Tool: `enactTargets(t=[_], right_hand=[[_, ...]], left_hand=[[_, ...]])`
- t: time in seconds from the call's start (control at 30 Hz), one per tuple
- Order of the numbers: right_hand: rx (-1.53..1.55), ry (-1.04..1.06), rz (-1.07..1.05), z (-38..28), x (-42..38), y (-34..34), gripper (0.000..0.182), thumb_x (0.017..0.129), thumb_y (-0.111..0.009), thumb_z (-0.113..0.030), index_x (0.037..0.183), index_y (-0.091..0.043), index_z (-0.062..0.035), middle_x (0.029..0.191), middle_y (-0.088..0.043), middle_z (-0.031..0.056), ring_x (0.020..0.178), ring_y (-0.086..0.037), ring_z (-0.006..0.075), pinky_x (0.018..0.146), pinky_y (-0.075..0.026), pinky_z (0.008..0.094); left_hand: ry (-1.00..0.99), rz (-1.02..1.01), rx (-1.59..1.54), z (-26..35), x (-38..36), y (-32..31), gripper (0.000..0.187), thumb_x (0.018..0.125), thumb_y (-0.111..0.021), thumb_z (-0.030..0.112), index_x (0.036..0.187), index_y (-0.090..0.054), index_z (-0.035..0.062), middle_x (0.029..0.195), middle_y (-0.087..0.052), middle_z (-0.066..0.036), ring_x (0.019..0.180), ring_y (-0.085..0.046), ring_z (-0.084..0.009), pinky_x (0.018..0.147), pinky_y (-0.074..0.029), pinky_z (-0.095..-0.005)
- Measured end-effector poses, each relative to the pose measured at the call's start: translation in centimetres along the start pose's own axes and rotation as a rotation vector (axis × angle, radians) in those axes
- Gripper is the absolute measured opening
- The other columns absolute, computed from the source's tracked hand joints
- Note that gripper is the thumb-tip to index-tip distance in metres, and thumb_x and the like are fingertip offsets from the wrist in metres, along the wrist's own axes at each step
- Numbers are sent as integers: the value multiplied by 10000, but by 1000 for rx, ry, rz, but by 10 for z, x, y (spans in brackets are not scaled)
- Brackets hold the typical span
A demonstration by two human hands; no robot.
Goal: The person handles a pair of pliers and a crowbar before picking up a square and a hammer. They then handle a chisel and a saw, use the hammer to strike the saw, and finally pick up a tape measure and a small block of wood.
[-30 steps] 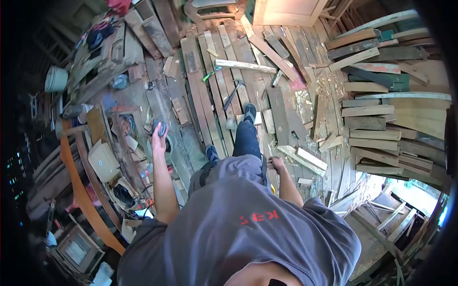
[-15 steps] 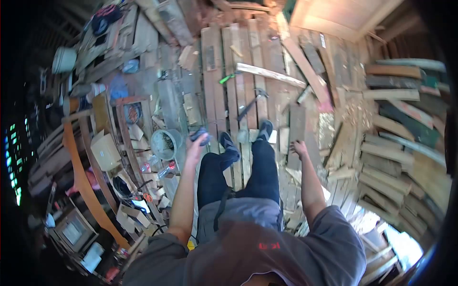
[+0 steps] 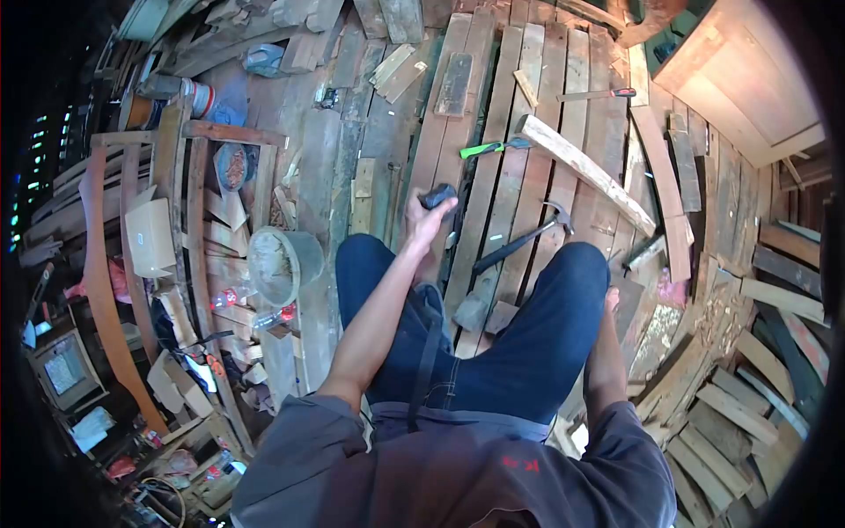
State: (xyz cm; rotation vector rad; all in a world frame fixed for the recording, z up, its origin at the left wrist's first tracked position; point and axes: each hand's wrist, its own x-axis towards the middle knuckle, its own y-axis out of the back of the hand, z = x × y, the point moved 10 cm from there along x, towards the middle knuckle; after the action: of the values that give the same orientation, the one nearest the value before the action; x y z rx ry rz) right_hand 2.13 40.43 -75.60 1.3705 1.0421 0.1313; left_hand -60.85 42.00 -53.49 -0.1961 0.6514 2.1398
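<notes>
My left hand (image 3: 424, 224) is closed round a small dark rounded object (image 3: 437, 195) in front of my left knee; its kind is not clear. Beside my right knee is my right hand (image 3: 611, 304), its fingers mostly hidden by the leg. A claw hammer (image 3: 519, 239) lies on the floorboards (image 3: 431, 145) between my knees, its head to the upper right. Farther forward, a tool with a bright green handle (image 3: 481, 151) lies near the end of a pale, rough wooden strip (image 3: 588, 172). My knees are bent.
A translucent bucket (image 3: 304, 264) stands to my left, near plastic bottles (image 3: 277, 317) and a cardboard box (image 3: 150, 233). Stacked timber offcuts (image 3: 731, 422) lie at right. A tool with a red and black handle (image 3: 623, 92) and a wooden panel (image 3: 744, 75) are ahead.
I have gone from standing to a crouch, with knees bent and the floor closer. My left hand has moved right with the dark object. My right hand has come in beside my knee.
</notes>
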Motion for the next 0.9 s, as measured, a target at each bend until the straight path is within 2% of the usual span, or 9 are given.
enactTargets(t=[0.07, 0.2, 0.43, 0.47, 0.6, 0.73, 0.83, 0.87, 0.9], right_hand=[[103, -138, -30, 7, 46, -29, 497, 799, -492, -367, 1059, -622, 36, 1009, -625, 275, 961, -624, 367, 823, -496, 445], [128, -68, -110, -32, 75, -34, 516, 804, -468, -318, 1122, -558, 78, 1068, -608, 267, 950, -633, 353, 798, -516, 432], [7, -143, 31, -18, 102, -35, 455, 866, -404, -306, 1116, -570, 37, 1159, -578, 237, 1072, -572, 362, 916, -449, 451], [-158, -42, 5, -29, 103, -34, 428, 878, -391, -305, 1106, -592, -4, 1158, -590, 201, 1075, -574, 355, 906, -456, 451], [-190, 1, -115, -40, 97, -34, 353, 852, -480, -253, 1107, -611, -47, 1143, -604, 177, 1054, -593, 332, 873, -486, 436], [-405, 295, -208, -35, 153, -123, 262, 834, -538, -159, 1024, -646, -14, 1085, -632, 175, 1042, -605, 306, 830, -514, 434], [-215, 65, -160, -30, 133, -120, 242, 862, -511, -147, 1003, -655, -12, 1069, -636, 185, 988, -634, 285, 802, -532, 409], [-214, 165, -174, -37, 129, -122, 257, 881, -479, -153, 1019, -647, -15, 1071, -632, 190, 984, -632, 301, 825, -523, 405], [-7, -37, -55, -33, 111, -92, 278, 899, -434, -149, 1011, -632, 11, 1057, -625, 218, 974, -633, 315, 833, -519, 397]], left_hand=[[-107, -27, -65, 14, 20, -17, 440, 646, -824, 227, 896, -507, 53, 841, -540, -24, 770, -530, -119, 694, -456, -266], [-308, -31, 33, 48, 34, -44, 462, 637, -827, 235, 879, -484, 42, 829, -589, -72, 753, -563, -159, 686, -471, -320], [-346, -141, 34, 31, 36, -89, 484, 627, -834, 255, 895, -493, 41, 815, -596, -86, 768, -569, -169, 705, -472, -330], [-395, -153, 94, 41, 27, -91, 414, 674, -817, 221, 862, -487, 57, 793, -561, -19, 734, -539, -91, 665, -458, -257], [-373, -133, 154, 42, 14, -91, 418, 663, -827, 232, 872, -509, 59, 809, -566, -19, 752, -544, -95, 669, -460, -257], [-212, -124, 32, 21, 17, -92, 492, 644, -832, 273, 944, -517, 43, 887, -569, -57, 815, -549, -134, 723, -467, -284], [-252, -111, 20, 34, 10, -91, 457, 660, -829, 235, 936, -519, 43, 850, -573, -30, 759, -553, -123, 704, -462, -250], [-241, -160, -54, 29, 11, -94, 431, 672, -821, 210, 920, -508, 49, 852, -572, -25, 757, -551, -106, 696, -458, -241], [-238, -158, -37, 31, 10, -94, 393, 687, -809, 178, 901, -501, 59, 849, -573, -20, 759, -550, -96, 692, -457, -243]])
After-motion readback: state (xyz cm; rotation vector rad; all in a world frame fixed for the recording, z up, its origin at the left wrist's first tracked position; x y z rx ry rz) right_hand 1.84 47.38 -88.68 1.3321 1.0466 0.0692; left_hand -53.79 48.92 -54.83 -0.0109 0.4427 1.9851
